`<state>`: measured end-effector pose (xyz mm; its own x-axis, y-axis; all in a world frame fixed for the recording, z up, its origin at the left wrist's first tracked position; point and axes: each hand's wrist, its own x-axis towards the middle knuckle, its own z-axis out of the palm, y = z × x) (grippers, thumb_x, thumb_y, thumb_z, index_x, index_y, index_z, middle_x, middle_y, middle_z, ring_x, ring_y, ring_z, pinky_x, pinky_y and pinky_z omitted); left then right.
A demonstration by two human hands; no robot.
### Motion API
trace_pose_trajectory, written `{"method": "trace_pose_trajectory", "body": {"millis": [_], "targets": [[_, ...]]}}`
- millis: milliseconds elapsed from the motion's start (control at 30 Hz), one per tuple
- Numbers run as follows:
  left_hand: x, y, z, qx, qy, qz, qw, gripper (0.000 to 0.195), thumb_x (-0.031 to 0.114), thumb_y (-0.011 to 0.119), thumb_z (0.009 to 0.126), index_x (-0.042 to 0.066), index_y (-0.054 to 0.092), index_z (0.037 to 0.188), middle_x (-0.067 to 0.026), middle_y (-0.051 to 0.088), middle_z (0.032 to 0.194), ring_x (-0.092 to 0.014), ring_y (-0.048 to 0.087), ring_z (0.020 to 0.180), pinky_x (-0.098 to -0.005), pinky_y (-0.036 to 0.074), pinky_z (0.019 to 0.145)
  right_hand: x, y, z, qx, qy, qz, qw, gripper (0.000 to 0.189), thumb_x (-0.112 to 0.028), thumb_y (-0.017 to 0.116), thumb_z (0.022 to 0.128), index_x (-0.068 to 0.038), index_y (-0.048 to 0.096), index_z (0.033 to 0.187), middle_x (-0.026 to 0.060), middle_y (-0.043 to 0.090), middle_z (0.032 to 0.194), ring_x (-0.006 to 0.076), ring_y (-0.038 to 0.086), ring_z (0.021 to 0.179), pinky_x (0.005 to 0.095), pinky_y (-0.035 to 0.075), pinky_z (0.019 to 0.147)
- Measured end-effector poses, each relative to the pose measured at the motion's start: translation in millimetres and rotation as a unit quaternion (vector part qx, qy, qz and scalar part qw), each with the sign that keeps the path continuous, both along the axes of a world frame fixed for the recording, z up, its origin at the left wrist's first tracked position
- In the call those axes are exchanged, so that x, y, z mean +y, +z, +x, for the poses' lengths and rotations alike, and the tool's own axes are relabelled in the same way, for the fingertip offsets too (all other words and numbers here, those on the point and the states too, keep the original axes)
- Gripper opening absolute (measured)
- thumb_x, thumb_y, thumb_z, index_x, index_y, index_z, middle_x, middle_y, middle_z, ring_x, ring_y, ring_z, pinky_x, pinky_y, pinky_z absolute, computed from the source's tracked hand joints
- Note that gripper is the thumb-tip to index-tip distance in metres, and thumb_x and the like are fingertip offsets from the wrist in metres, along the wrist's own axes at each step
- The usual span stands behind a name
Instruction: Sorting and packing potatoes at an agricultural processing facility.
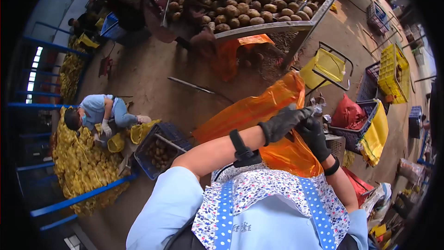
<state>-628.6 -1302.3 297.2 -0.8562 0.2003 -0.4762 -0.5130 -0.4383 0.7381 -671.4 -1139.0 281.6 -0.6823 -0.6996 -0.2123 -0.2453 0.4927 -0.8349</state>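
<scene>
An orange woven or plastic bag [256,106] stretches across the front of my floral apron, its far part spread to the upper left and its lower part hanging against me. Over its right edge lies my left hand [286,121], in a dark glove, pinching the bag with the fingers pointing right. Close beside it, my right hand [314,137], also gloved, is closed at the same edge; the fingertips of both hands meet and partly hide each other. Beyond the bag, many potatoes [256,10] lie on a metal-edged sorting table [267,27].
A co-worker [121,0] leans over the table; another person [100,113] crouches left by filled yellow net bags [83,159]. Near me are a crate of potatoes [161,154], a metal rod [190,85], a yellow bag on a frame [322,67] and a crate with a red bag [348,114].
</scene>
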Motion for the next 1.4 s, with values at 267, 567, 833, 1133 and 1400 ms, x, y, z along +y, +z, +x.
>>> {"method": "trace_pose_trajectory", "body": {"millis": [267,567,833,1133,1400], "targets": [[35.0,-72.7,-30.5,-0.053,0.117,-0.087,0.988,0.017,0.016,0.049,0.093,0.006,0.062,0.097,-0.0021,0.061,0.086,-0.012,0.060,0.074,-0.0312,0.051,0.061,109.6,-52.5,-97.6,0.045,-0.149,0.036,0.987,0.015,-0.013,0.052,0.096,0.000,0.060,0.095,0.0082,0.062,0.083,0.0186,0.057,0.074,0.0310,0.045,0.069],[-5.6,-153.6,62.1,-0.299,0.084,-0.156,0.938,0.023,0.019,0.055,0.090,0.007,0.060,0.110,-0.0051,0.066,0.095,-0.017,0.067,0.075,-0.0337,0.049,0.062,51.1,-159.3,-98.0,0.236,-0.154,0.023,0.959,0.020,-0.023,0.050,0.098,-0.008,0.062,0.103,0.0177,0.066,0.091,0.0355,0.064,0.082,0.0409,0.048,0.068],[-118.7,-260.6,104.5,-0.188,0.264,0.351,0.879,0.030,0.029,0.042,0.100,0.011,0.055,0.121,-0.0093,0.063,0.111,-0.024,0.061,0.100,-0.0392,0.049,0.091,-123.7,-129.6,28.2,0.195,-0.064,-0.053,0.977,0.019,-0.018,0.055,0.095,-0.011,0.060,0.112,0.0147,0.066,0.097,0.0342,0.064,0.082,0.0407,0.051,0.068],[-333.1,-288.3,202.4,-0.197,0.194,-0.114,0.954,0.022,0.007,0.050,0.093,0.000,0.063,0.109,-0.0051,0.064,0.098,-0.016,0.061,0.087,-0.0302,0.050,0.080,-288.8,-208.8,161.4,0.242,0.035,0.001,0.970,0.021,-0.017,0.060,0.089,-0.014,0.058,0.110,0.0130,0.067,0.093,0.0321,0.066,0.078,0.0408,0.053,0.064],[-503.7,-268.6,384.8,-0.202,-0.102,-0.270,0.936,0.022,0.010,0.066,0.085,-0.002,0.067,0.103,-0.0060,0.067,0.095,-0.017,0.060,0.089,-0.0319,0.048,0.083,-427.3,-257.6,236.3,0.145,0.212,0.120,0.959,0.026,-0.013,0.058,0.083,-0.017,0.058,0.109,0.0120,0.067,0.091,0.0336,0.067,0.073,0.0417,0.054,0.062]]}}
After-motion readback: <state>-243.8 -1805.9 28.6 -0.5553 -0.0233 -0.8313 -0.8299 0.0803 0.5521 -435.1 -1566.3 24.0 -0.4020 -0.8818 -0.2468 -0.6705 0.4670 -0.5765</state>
